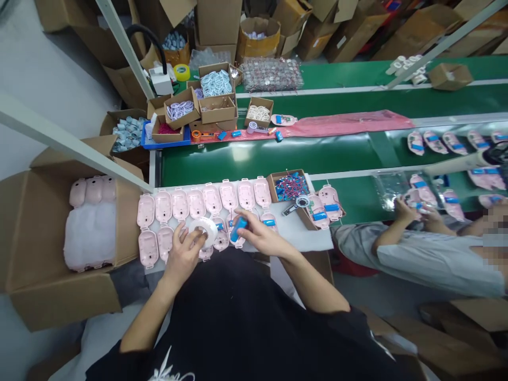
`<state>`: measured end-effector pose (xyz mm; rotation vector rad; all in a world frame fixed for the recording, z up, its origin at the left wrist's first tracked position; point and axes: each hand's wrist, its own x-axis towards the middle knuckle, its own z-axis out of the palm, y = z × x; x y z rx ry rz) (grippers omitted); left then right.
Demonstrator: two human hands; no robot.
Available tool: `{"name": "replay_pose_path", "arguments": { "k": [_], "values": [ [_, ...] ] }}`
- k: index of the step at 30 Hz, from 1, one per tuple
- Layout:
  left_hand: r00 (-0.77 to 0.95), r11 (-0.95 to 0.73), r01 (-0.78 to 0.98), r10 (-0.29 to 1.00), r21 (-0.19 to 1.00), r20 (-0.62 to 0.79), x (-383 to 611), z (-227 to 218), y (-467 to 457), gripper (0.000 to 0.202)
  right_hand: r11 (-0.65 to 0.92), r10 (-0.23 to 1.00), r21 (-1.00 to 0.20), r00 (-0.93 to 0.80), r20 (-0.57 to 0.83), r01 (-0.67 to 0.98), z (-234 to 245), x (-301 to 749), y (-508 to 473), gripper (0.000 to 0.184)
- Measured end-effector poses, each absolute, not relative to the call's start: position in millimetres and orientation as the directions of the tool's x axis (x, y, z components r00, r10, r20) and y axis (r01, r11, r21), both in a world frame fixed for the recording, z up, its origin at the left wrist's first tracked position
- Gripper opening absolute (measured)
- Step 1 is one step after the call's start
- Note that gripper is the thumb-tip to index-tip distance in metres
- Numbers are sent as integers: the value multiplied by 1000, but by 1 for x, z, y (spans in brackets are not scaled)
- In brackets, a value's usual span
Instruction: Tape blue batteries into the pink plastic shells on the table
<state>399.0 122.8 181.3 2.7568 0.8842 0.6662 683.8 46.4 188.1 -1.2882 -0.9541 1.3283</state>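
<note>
My left hand (183, 253) grips a white roll of tape (203, 229) just above the white work mat (301, 238). My right hand (256, 233) pinches a small blue cylindrical battery (238, 228) close beside the roll. Both hands hover over two rows of pink plastic shells (198, 203) lying open side up on the mat. A few shells near my right hand have a blue battery (269, 223) set in them.
A large cardboard box (24, 254) of pink shells and white padding stands at my left. A small box of blue batteries with wires (291, 186) and a tape dispenser (299, 203) sit right of the shells. A co-worker's hands (413, 211) handle a shell at right, by the green conveyor (254, 156).
</note>
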Motion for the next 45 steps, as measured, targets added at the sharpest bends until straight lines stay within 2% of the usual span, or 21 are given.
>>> {"name": "replay_pose_path", "arguments": {
  "k": [2, 4, 6, 8, 10, 11, 13, 16, 18, 20, 22, 24, 25, 27, 28, 30, 32, 33, 35, 40, 45],
  "values": [
    [759, -825, 498, 564, 266, 327, 390, 184, 120, 50, -157, 987, -980, 0, -158, 125, 206, 670, 48, 57],
    [789, -837, 489, 545, 246, 286, 384, 186, 118, 51, -143, 981, -932, -74, -177, 333, 221, 665, 54, 62],
    [811, -850, 477, 524, 225, 259, 380, 187, 116, 50, -135, 960, -874, -159, -233, 468, 228, 661, 65, 58],
    [821, -854, 480, 518, 203, 240, 379, 188, 113, 48, -136, 931, -849, -229, -286, 510, 225, 655, 75, 48],
    [809, -837, 512, 545, 190, 220, 380, 188, 109, 47, -192, 924, -889, -229, -307, 417, 210, 642, 83, 42],
    [795, -823, 538, 568, 185, 214, 381, 188, 106, 47, -239, 933, -922, -191, -305, 306, 198, 632, 84, 43],
    [760, -791, 585, 612, 180, 220, 384, 187, 100, 41, -309, 951, -951, -40, -307, -27, 171, 608, 83, 49],
    [699, -735, 645, 678, 208, 228, 385, 181, 89, 31, -263, 903, -836, 181, -389, -482, 132, 579, 79, 58],
    [690, -718, 646, 694, 258, 204, 378, 175, 81, 29, -214, 868, -767, 243, -434, -605, 112, 576, 87, 58],
    [701, -714, 626, 692, 315, 175, 359, 167, 71, 27, -135, 850, -777, 330, -409, -615, 91, 580, 108, 55],
    [668, -686, 639, 719, 349, 191, 330, 159, 60, 28, -84, 844, -837, 407, -348, -541, 66, 578, 130, 52],
    [574, -634, 696, 773, 337, 270, 292, 153, 49, 28, -199, 884, -900, 326, -336, -387, 39, 561, 142, 52],
    [511, -598, 734, 798, 321, 318, 272, 150, 44, 27, -292, 908, -921, 227, -352, -259, 25, 546, 143, 52],
    [383, -511, 808, 834, 294, 397, 235, 145, 34, 26, -396, 918, -912, 16, -397, 110, 3, 510, 139, 48],
    [325, -465, 837, 847, 290, 420, 219, 143, 28, 25, -377, 907, -871, -66, -417, 315, -6, 492, 136, 46],
    [237, -390, 871, 867, 300, 438, 192, 140, 18, 25, -234, 872, -706, -177, -456, 669, -17, 460, 133, 46],
    [201, -364, 876, 872, 317, 446, 173, 139, 8, 27, -58, 823, -504, -244, -513, 862, -23, 439, 136, 41],
    [197, -364, 873, 871, 323, 450, 166, 140, 3, 28, 8, 802, -434, -265, -536, 901, -25, 432, 138, 37],
    [199, -378, 868, 859, 322, 472, 154, 143, -5, 31, 78, 779, -370, -288, -557, 926, -28, 424, 143, 32],
    [192, -378, 876, 843, 298, 503, 135, 150, -16, 30, 99, 771, -316, -273, -575, 944, -38, 416, 143, 38],
    [186, -378, 864, 854, 333, 486, 137, 145, -11, 31, 105, 756, -305, -275, -594, 947, -33, 410, 142, 44]
  ]
}}
